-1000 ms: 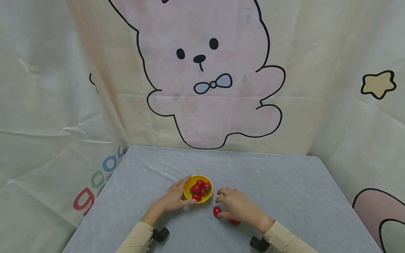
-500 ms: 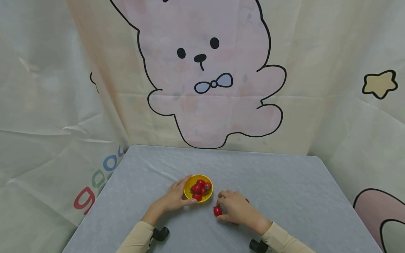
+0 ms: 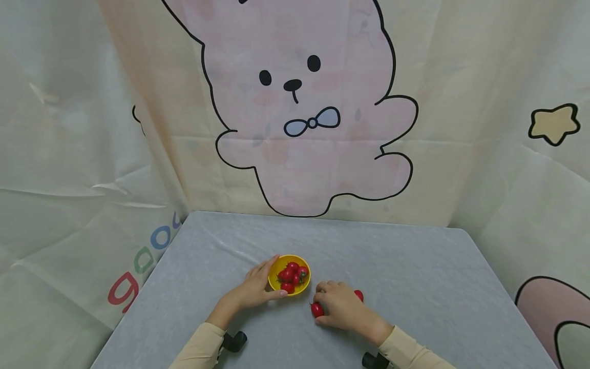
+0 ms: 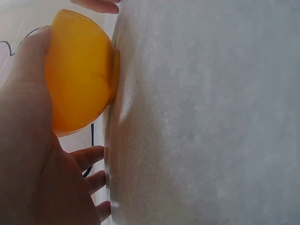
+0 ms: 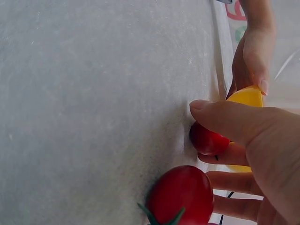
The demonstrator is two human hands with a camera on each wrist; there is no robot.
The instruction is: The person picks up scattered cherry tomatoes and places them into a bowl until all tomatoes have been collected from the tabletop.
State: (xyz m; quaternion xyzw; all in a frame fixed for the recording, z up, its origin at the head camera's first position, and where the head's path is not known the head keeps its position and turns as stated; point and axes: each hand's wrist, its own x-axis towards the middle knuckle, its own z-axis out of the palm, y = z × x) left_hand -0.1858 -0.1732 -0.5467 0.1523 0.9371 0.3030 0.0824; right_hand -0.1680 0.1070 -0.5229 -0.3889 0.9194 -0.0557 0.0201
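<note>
My left hand holds a small yellow bowl by its side, thumb near the front of the rim and fingers along the far left. Several red cherry tomatoes lie inside the bowl. To the right, my right hand is low over the table, thumb and forefinger around a cherry tomato. A larger-looking tomato with green sepals lies close under the palm, hidden by the hand in the head view. Past the knuckles, another tomato shows partly.
A grey cloth covers the table, whose far edge meets a curtain printed with a cartoon bear. Pale fabric walls stand at both sides. A black wrist mount is on the left forearm, a second one on the right.
My right hand has shifted slightly, its fingers closing in around the tomato. A tomato beyond its knuckles has come into view, while the one below it is now covered. The left hand stays at the bowl.
</note>
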